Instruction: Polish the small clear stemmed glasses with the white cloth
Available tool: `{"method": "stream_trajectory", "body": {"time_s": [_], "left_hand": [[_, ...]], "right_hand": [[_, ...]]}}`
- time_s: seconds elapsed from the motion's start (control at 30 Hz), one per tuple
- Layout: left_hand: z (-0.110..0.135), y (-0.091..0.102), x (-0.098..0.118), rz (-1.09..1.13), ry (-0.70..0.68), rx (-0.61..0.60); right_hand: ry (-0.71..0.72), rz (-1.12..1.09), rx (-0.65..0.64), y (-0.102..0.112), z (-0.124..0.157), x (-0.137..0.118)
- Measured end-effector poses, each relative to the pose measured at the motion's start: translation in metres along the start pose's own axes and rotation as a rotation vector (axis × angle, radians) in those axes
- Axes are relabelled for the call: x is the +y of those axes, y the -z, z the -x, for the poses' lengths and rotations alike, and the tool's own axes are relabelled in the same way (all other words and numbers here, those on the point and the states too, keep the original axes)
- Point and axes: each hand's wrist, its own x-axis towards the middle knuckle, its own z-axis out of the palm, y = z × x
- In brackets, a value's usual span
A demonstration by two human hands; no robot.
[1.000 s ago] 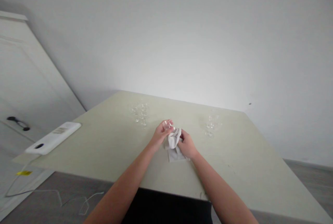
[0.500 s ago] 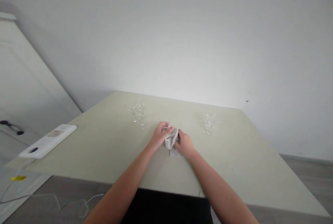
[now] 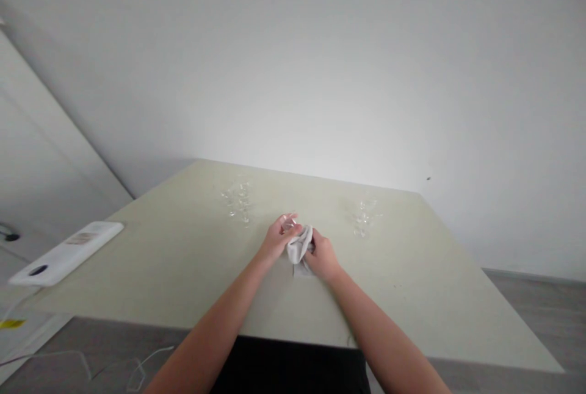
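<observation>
Over the middle of a pale green table (image 3: 174, 260), my left hand (image 3: 277, 238) is closed round a small clear glass (image 3: 289, 222). Only the glass's top shows above my fingers. My right hand (image 3: 321, 257) is closed on a bunched white cloth (image 3: 300, 246), which is pressed against the glass. A corner of the cloth hangs down to the tabletop between my hands.
Clear glasses (image 3: 235, 202) stand in a group at the back left of the table, and another group of glasses (image 3: 364, 218) at the back right. A white flat device (image 3: 64, 252) lies on the table's left edge. White cables (image 3: 114, 366) trail on the grey floor.
The cloth has been gathered up tighter against the glass, with less of it lying on the table. The view has drifted slightly right; both hands stay together.
</observation>
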Motion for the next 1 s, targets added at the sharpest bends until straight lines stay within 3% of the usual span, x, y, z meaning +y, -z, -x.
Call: {"method": "stream_trajectory", "body": {"time_s": [0.07, 0.2, 0.3, 0.4, 0.57, 0.73, 0.9, 1.0], "left_hand": [[-0.002, 0.001, -0.001, -0.024, 0.042, -0.003], [0.001, 0.001, 0.002, 0.156, 0.050, -0.013], [0.002, 0.000, 0.005, 0.256, -0.035, 0.086], [0.001, -0.001, 0.006, 0.254, -0.109, 0.190], [-0.002, -0.001, 0.006, 0.239, -0.160, 0.219], [0.001, -0.002, 0.003, 0.130, -0.254, 0.144], [0.007, -0.002, -0.001, -0.090, -0.397, 0.039], [0.007, -0.002, -0.002, -0.115, -0.425, 0.060]], "right_hand": [[0.000, -0.019, -0.037, 0.001, -0.001, 0.002], [-0.135, -0.390, -0.149, 0.001, -0.004, 0.003], [-0.297, -0.698, -0.062, -0.002, -0.006, 0.003], [-0.397, -0.826, 0.063, -0.005, -0.009, 0.005], [-0.478, -0.785, 0.095, -0.004, -0.011, 0.012], [-0.442, -0.637, 0.050, -0.007, -0.010, 0.023], [-0.393, -0.515, 0.084, -0.008, -0.011, 0.037], [-0.379, -0.480, 0.098, -0.006, -0.012, 0.039]]}}
